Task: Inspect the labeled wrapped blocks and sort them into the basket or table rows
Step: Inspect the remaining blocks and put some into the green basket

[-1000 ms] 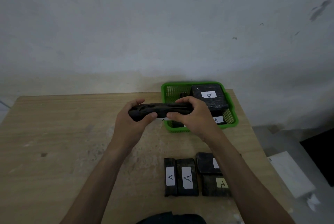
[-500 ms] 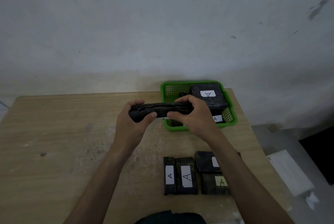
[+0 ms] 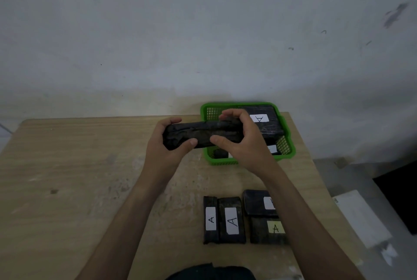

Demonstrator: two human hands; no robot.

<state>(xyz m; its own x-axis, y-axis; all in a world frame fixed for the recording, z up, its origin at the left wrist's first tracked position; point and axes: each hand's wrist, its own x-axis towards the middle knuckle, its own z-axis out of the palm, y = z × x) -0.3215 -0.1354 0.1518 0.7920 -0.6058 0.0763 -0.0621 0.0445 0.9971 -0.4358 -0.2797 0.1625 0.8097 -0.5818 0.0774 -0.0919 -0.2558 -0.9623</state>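
Wooden table (image 3: pixel 90 167) bears a green basket (image 3: pixel 225 162) holding labeled wrapped blocks (image 3: pixel 270 129).

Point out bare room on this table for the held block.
Free: the table's left half, beyond the left hand on the held block; also the strip between green basket and labelled blocks, crossed by the right forearm. Crowded: inside the basket and the front-right corner.

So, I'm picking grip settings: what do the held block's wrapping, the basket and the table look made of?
The held block looks wrapped in crinkled, glossy black plastic film, judging by its wrinkles. The basket looks like moulded green plastic, with lattice walls. The table looks like matte pale wood or laminate; grain lines show.
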